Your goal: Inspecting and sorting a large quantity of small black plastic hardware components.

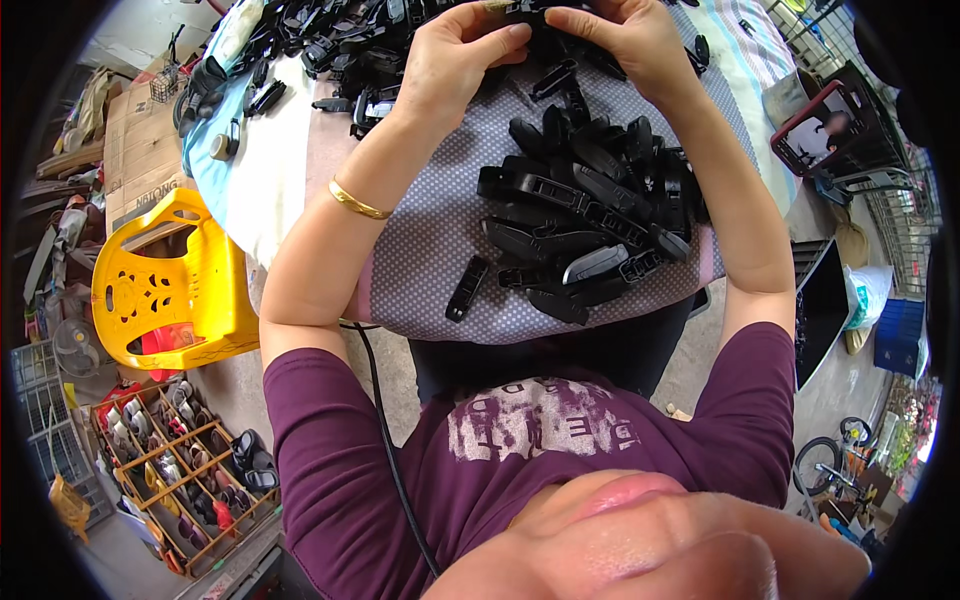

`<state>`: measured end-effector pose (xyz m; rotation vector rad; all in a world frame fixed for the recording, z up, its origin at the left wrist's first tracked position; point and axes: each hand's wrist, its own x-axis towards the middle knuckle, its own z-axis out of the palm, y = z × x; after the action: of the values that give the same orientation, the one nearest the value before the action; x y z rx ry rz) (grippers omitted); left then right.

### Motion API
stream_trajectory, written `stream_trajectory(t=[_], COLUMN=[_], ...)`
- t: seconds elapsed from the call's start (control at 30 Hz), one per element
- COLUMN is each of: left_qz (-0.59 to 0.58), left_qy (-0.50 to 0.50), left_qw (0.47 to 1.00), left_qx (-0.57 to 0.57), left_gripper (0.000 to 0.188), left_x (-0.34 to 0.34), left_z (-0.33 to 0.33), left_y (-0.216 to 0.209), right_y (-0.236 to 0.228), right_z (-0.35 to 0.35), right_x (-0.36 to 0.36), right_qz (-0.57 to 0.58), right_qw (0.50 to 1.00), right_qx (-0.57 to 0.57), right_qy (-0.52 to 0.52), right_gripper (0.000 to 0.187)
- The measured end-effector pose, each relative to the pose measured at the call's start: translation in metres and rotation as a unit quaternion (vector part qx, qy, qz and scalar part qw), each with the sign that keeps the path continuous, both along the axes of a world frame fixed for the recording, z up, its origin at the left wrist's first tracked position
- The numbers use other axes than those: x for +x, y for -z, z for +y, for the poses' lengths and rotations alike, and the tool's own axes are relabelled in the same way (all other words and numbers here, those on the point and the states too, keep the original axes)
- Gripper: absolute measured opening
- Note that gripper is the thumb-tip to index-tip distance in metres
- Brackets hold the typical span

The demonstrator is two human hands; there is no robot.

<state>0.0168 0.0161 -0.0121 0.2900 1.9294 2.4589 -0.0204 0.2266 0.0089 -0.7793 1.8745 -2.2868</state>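
Two hands at a cloth-covered table with a black plastic part.
The left hand (462, 50) and right hand (632, 45) pinch the black plastic part (527, 10) between thumbs and fingers at the upper edge of view. Nearer the body, a pile of black parts (590, 205) lies on the dotted tablecloth (410, 265); a larger heap (335, 40) spreads beyond the left forearm.

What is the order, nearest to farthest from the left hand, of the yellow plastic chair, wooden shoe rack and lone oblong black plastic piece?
From the left hand, in the head view:
1. Black plastic piece: below the hand
2. Yellow plastic chair: to the left
3. Wooden shoe rack: lower left
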Motion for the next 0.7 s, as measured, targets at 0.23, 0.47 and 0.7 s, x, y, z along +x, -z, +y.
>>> stream_trajectory(t=[0.23,0.47,0.7], left_qz=[0.001,0.006,0.044], left_qy=[0.013,0.004,-0.009], left_qw=[1.0,0.999,0.998], left_qx=[-0.003,0.042,0.054], left_gripper=[0.025,0.03,0.03], left_x=[0.003,0.001,0.01], left_z=[-0.001,0.0,0.007], left_y=[-0.003,0.008,-0.002], right_y=[-0.002,-0.004,-0.028], right_z=[-0.004,-0.007,-0.02], right_x=[0.015,0.024,0.053], right_qz=[0.107,0.119,0.256], right_qw=[0.976,0.977,0.918], right_qx=[0.174,0.164,0.26], right_qy=[0.072,0.063,0.152], right_gripper=[0.025,0.023,0.023])
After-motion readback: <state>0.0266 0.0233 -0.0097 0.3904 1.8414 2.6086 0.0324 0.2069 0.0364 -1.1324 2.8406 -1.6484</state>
